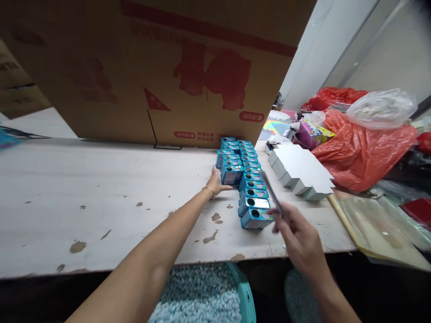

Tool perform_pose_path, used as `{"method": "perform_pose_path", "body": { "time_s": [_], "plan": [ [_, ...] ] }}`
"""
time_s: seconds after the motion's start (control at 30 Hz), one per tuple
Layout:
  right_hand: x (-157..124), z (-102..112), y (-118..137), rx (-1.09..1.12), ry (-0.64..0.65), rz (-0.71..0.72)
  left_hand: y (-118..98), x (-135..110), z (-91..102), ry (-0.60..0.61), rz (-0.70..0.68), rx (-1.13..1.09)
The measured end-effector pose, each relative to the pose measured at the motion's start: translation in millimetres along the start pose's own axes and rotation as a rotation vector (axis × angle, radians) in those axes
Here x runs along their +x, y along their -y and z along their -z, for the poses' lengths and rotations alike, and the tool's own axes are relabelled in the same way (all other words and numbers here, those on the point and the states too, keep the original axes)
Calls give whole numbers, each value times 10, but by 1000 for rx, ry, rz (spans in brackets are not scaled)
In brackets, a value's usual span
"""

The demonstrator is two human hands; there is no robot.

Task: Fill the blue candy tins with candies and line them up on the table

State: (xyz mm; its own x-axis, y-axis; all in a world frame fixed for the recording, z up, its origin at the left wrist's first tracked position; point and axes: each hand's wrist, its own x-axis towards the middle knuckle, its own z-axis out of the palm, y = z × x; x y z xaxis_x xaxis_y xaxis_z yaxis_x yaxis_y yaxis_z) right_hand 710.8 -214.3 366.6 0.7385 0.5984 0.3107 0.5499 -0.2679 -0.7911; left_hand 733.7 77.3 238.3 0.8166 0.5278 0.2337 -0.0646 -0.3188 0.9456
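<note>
Two rows of small blue boxes (247, 177) with round holes on top stand on the worn white table (101, 202). My left hand (215, 181) reaches out with fingers stretched flat against the left side of the nearest box (231, 174) in the left row. My right hand (298, 237) hovers over the front of the right row, pinching a thin flat grey piece (272, 193) that is blurred by motion. The closest box of the right row (256, 218) sits just left of that hand.
A big cardboard carton (161, 67) stands at the back of the table. A stack of flat white folded boxes (301, 170) lies right of the blue rows. Red plastic bags (360, 143) and clutter fill the right. A teal basket of pale blue pellets (202, 291) sits below.
</note>
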Motion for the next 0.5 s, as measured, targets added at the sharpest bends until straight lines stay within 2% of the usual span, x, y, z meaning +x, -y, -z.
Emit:
{"method": "perform_pose_path", "body": {
  "time_s": [0.07,0.13,0.23,0.3,0.33,0.4,0.43,0.5],
  "plan": [
    [-513,-161,-58,53,113,-46,-72,-443,280,-48,46,50],
    [-1010,-412,-130,139,318,-86,-100,-1037,704,-150,26,29],
    [-1711,-798,-270,216,575,-217,-38,-2102,1579,-453,-43,88],
    [-2115,-997,-391,200,643,-325,73,-2895,2242,-715,32,220],
    [-2280,-1079,-455,178,661,-374,146,-3315,2564,-844,139,306],
    [-2520,-1217,-571,123,698,-442,310,-4177,3110,-1005,509,519],
    [-2594,-1276,-614,92,716,-462,395,-4598,3305,-1043,703,606],
    [-2664,-1367,-660,29,750,-477,571,-5362,3511,-1048,971,671]
  ]
}}
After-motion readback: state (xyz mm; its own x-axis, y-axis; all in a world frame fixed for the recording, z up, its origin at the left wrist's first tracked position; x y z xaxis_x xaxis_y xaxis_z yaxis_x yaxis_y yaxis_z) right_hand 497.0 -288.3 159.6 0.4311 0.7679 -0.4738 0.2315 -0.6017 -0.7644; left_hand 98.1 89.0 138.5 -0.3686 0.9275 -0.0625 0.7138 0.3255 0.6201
